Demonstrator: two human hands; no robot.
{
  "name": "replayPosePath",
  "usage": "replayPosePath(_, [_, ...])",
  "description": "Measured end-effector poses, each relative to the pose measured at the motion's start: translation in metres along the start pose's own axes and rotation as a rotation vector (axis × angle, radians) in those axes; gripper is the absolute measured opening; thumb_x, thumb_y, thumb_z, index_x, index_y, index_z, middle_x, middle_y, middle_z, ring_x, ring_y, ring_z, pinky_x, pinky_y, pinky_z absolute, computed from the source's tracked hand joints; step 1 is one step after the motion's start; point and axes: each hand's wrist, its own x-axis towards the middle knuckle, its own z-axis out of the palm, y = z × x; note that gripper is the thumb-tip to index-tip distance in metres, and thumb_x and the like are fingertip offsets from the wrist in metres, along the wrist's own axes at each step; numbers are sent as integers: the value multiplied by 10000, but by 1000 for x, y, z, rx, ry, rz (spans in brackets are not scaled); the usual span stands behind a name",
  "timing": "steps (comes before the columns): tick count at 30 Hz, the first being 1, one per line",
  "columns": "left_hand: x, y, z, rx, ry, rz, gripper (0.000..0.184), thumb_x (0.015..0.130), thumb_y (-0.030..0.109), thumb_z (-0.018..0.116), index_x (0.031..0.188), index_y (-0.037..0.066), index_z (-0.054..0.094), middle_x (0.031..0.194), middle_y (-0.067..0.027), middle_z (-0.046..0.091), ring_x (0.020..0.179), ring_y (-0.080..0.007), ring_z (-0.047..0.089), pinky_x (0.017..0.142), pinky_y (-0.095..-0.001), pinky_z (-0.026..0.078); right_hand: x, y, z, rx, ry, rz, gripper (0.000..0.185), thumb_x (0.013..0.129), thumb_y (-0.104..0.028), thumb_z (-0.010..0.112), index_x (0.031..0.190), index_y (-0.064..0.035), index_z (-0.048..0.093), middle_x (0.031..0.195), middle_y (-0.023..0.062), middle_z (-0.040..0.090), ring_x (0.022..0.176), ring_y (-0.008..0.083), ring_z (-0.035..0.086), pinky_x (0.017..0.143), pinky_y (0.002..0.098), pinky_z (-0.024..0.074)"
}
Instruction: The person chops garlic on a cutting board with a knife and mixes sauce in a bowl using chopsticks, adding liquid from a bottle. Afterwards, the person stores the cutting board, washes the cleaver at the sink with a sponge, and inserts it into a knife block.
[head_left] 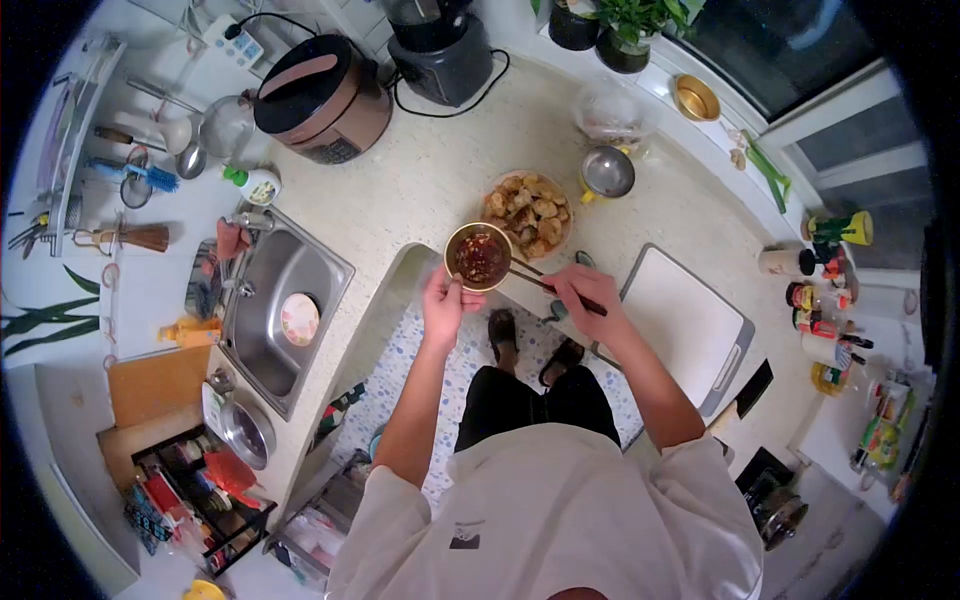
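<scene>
My left hand (446, 308) grips a small gold-rimmed bowl (452, 276) by its near side. Inside the bowl is a dark red sauce (481, 258) with light flecks. My right hand (592, 300) is closed round a pair of dark chopsticks (540, 281), whose tips reach toward the bowl's right rim; whether they touch the sauce I cannot tell. Just beyond the bowl, a plate of browned food pieces (530, 212) rests on the counter. A small metal bowl with a yellow handle (608, 173) stands behind it to the right.
On the right lies a white cutting board (682, 322). To the left are a steel sink (262, 330) holding a small dish (300, 319) and a rice cooker (322, 100). A blender base (440, 65) stands at the back. Bottles and jars (825, 300) line the right wall.
</scene>
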Motion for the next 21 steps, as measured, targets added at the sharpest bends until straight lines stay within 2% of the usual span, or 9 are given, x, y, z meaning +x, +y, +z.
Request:
replayPosePath(4, [33, 6, -21, 38, -25, 6, 386, 1091, 108, 414, 1475, 75, 444, 946, -114, 730, 714, -185, 731, 627, -281, 599, 13, 13, 23, -63, 46, 53, 92, 961, -38, 640, 995, 20, 702, 866, 131, 706, 790, 235, 700, 691, 334, 539])
replayPosePath(7, [56, 5, -33, 28, -24, -16, 378, 1094, 114, 408, 1469, 81, 446, 943, -109, 730, 720, -180, 729, 632, -281, 597, 13, 33, 36, 195, 117, 358, 140, 1021, -57, 574, 1016, 55, 659, 845, 144, 716, 816, 212, 726, 741, 311, 569])
replayPosePath(10, [77, 2, -42, 21, -27, -18, 381, 1099, 125, 412, 1477, 95, 439, 947, -111, 729, 728, -181, 730, 644, -283, 599, 10, 64, 50, 421, 360, 458, 145, 1029, -60, 575, 1010, 63, 650, 912, 143, 720, 858, 183, 723, 773, 311, 584])
replayPosePath(13, [100, -1, -52, 19, -33, -10, 391, 1102, 137, 424, 1492, 110, 428, 955, -116, 727, 742, -185, 731, 656, -289, 604, 9, 86, 50, 15, 457, 188, 87, 984, -25, 629, 1031, 38, 665, 1016, 154, 718, 853, 220, 731, 779, 317, 591])
replayPosePath(16, [122, -6, -52, -4, -3, -16, 381, 1101, 132, 427, 1481, 102, 444, 947, -117, 721, 749, -184, 722, 673, -307, 607, 11, 74, 42, -544, 273, -29, 172, 924, -109, 712, 1076, -33, 690, 1100, 155, 700, 926, 262, 717, 755, 356, 588])
replayPosePath(19, [148, -11, -56, -35, -12, -8, 388, 1102, 131, 427, 1489, 107, 437, 968, -117, 721, 762, -188, 718, 689, -313, 607, 1, 103, 59, -523, 160, -1, 245, 896, -138, 719, 1129, -68, 682, 1258, 163, 651, 987, 312, 706, 797, 385, 603])
replayPosePath(21, [159, -13, -59, -39, -27, -21, 398, 1103, 137, 430, 1501, 115, 424, 987, -118, 724, 771, -190, 720, 694, -310, 606, -1, 114, 65, -672, 62, -49, 287, 897, -146, 703, 1174, -82, 668, 1298, 163, 631, 1025, 318, 699, 813, 379, 604])
